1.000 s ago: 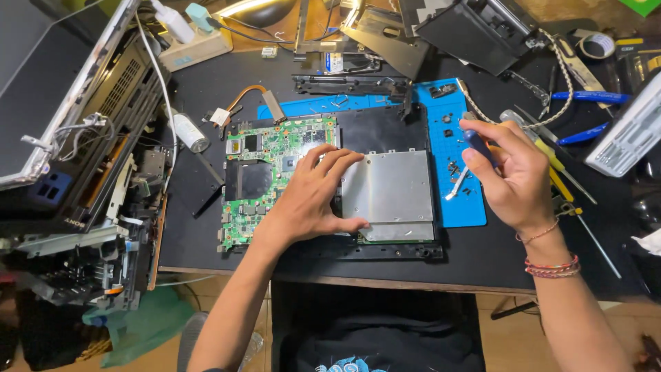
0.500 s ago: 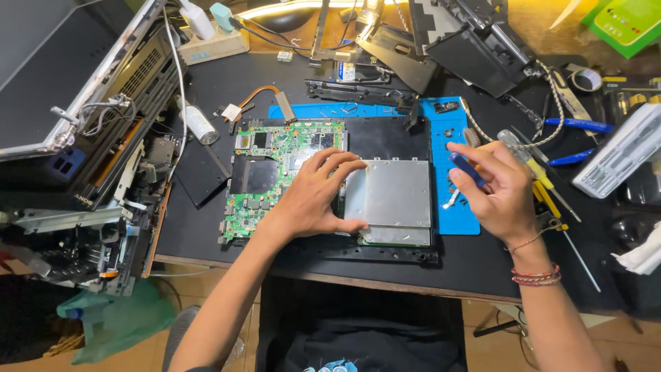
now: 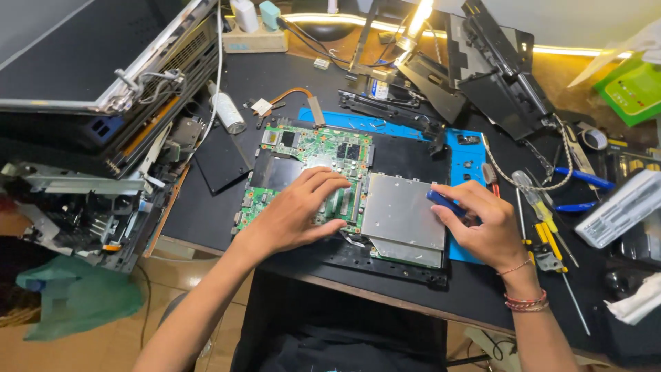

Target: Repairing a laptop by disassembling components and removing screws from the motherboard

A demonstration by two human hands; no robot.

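Site: electronics repair workbench | Evidence: green circuit board (image 3: 310, 172) laid open on black table (image 3: 220, 213) | screwdrivers (image 3: 544, 220) ranged right of board | dismantled laptop casings (image 3: 103, 89) stacked left of board | power strip (image 3: 255, 38) behind it

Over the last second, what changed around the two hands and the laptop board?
The right hand came in from the blue mat toward the silver drive, and a blue-handled screwdriver now shows in its grip, pointing at the drive's right edge. The left hand stayed pressed flat on the green motherboard; board, drive and the loose tools to the right did not move.
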